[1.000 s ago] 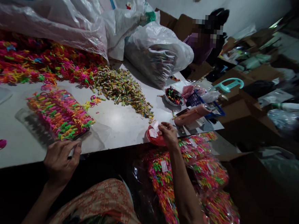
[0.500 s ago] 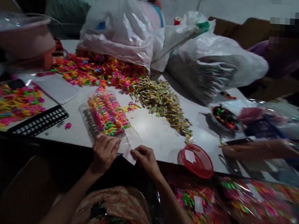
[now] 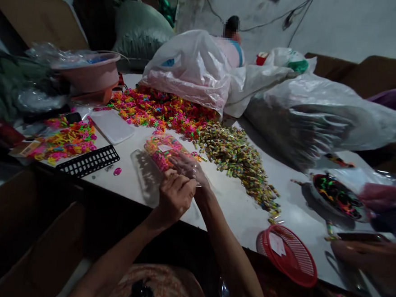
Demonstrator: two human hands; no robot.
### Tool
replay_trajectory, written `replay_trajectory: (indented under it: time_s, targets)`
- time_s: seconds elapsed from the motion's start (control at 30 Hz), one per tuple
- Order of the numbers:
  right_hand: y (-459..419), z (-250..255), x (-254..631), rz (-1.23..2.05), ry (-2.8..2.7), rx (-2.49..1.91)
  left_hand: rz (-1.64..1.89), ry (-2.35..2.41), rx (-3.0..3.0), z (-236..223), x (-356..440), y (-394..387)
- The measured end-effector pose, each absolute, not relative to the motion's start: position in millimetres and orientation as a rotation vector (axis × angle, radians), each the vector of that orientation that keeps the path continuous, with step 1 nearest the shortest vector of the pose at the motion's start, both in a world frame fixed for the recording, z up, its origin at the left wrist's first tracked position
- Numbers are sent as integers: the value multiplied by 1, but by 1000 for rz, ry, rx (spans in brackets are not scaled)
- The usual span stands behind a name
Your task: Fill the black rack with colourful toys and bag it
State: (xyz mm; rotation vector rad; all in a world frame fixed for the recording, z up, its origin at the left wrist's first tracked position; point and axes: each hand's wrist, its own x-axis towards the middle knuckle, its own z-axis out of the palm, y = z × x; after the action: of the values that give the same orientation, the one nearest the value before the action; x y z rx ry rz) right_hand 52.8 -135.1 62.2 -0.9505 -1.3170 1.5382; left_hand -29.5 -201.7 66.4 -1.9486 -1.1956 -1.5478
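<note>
A clear plastic bag [image 3: 197, 181] packed with small pink, orange and green plastic pieces lies near the table's front edge. My left hand [image 3: 176, 194] is closed on the mouth of this bag. Through the film I see my right hand [image 3: 187, 166] reaching inside, fingers stretched out flat over the pieces. Just beyond its fingertips, a small white paper slip [image 3: 165, 148] rests on top of the pieces. Part of the bag's near end is hidden behind my left hand.
A black slotted rack [image 3: 88, 160] and colourful loose pieces [image 3: 71, 139] lie left. Behind are a pink basin [image 3: 91, 75] and large plastic sacks [image 3: 190, 66]. Small wrapped sticks [image 3: 238, 156] spread rightward, towards a red basket [image 3: 292, 259] at the edge. A person sits beyond.
My right hand has gone from holding the white slip at the bag's mouth to inside the bag. The slip now lies on the pieces. The view has shifted left and up.
</note>
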Motion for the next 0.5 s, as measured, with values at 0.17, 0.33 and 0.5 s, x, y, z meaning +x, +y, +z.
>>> replay_trajectory:
  time_s: [0.17, 0.33, 0.5]
  targets:
    - [-197, 70, 116, 1706, -1551, -1072, -1579, -1254, -2061, 47, -37, -216]
    - [-169, 105, 126, 1167, -1965, -1292, -1518, -1193, -2313, 21, -21, -246]
    - [-105, 95, 50, 288, -2486, -1792, -1441, -1137, -2451, 9, -16, -268]
